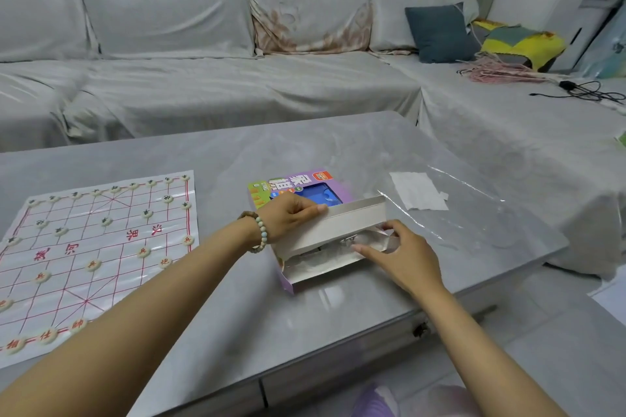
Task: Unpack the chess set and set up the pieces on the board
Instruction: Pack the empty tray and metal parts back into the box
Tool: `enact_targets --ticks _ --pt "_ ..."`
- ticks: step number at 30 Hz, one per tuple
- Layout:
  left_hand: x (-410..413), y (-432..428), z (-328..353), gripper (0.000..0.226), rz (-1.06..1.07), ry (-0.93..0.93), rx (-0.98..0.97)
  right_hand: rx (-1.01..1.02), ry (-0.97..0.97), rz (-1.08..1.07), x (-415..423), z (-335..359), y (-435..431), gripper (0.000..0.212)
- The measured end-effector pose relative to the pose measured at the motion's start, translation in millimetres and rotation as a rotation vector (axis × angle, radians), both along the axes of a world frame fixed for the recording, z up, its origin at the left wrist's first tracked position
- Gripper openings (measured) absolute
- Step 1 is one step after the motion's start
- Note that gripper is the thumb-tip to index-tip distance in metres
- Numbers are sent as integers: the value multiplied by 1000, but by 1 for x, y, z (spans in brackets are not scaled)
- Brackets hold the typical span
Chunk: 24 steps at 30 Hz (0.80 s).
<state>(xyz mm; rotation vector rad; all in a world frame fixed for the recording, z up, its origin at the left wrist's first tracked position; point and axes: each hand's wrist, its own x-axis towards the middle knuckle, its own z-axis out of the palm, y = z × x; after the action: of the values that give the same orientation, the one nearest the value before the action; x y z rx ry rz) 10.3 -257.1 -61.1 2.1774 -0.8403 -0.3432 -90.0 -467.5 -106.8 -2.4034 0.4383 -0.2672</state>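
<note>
A purple chess box [298, 186] lies on the grey table [237, 315], its near end open with a grey flap [352, 220] raised. My left hand [291, 217], with a bead bracelet on the wrist, pinches the flap's left end. At the box mouth my right hand [403, 257] has its fingers on crinkled clear plastic [342, 245] inside. A white paper board with red lines [98, 247] lies on the table to the left. Several round cream pieces [93, 265] with black or red characters sit on it.
A clear plastic sheet [474, 210] and a white paper slip [418, 191] lie on the table right of the box. A grey covered sofa [237, 78] wraps behind and to the right, with a dark cushion [437, 32] and black cables [582, 91].
</note>
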Motion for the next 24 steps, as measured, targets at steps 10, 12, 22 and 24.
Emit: enact_targets --ticks 10,12,22,24 --pt "-19 17 -39 28 58 -29 16 451 205 245 -19 0 -31 20" --pt "-29 19 -38 48 69 6 -35 603 238 221 -24 1 -31 26" --pt "-58 55 -89 80 74 -382 272 736 270 87 -18 -6 -18 43" --pt "-71 55 -85 105 299 -318 140 765 265 81 -15 -6 -16 37"
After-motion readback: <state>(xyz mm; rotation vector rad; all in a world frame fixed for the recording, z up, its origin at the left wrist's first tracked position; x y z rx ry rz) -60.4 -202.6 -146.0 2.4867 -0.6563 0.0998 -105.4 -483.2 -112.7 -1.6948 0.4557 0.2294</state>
